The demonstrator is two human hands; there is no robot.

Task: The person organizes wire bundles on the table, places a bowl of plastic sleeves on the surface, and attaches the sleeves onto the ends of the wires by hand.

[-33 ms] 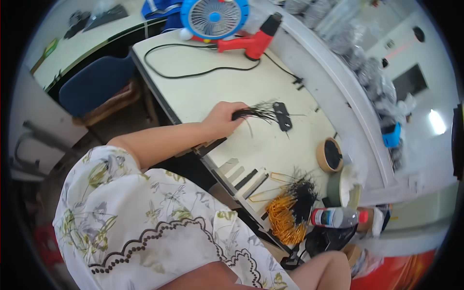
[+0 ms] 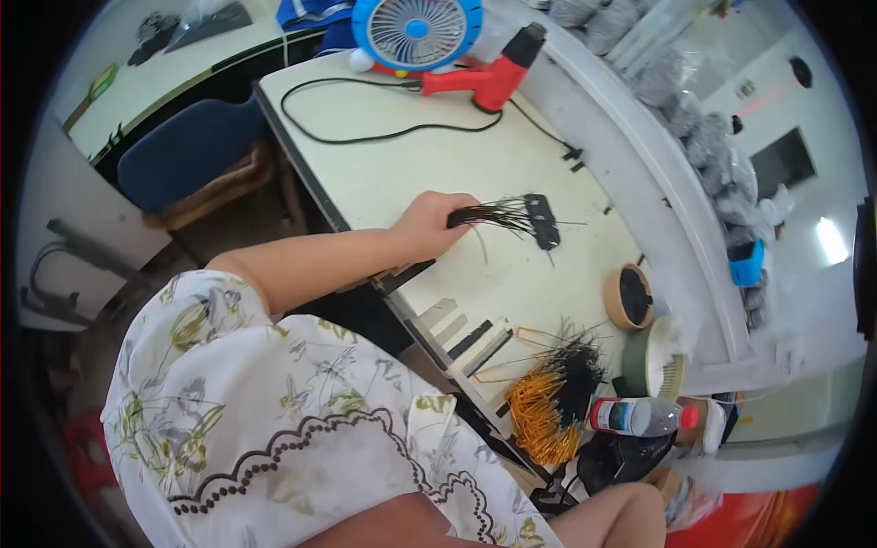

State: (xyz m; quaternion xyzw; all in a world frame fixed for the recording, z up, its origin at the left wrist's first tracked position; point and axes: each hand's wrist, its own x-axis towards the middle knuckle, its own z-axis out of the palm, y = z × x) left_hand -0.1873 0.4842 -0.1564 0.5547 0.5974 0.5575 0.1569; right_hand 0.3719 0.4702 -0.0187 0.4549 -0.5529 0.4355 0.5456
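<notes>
Apparently unfinished: the left hand (image 2: 431, 225) grips black wires (image 2: 494, 215) reaching a black block (image 2: 544, 223); an orange bunch (image 2: 541, 416) lies untouched; right hand unseen.

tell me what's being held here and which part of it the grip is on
A bundle of thin black strands, held in the left hand by its gathered end; the other end fans out toward a flat black piece on the table.

A white garment (image 2: 228, 393), printed with grey-mauve flowers and olive-green leaves, clothes the person's torso. Its short, full sleeve (image 2: 206, 315) leaves the left forearm (image 2: 329, 260) and left hand (image 2: 431, 224) bare. Dark brown scalloped trim (image 2: 297, 440), edged with round dots, waves across the fabric.
</notes>
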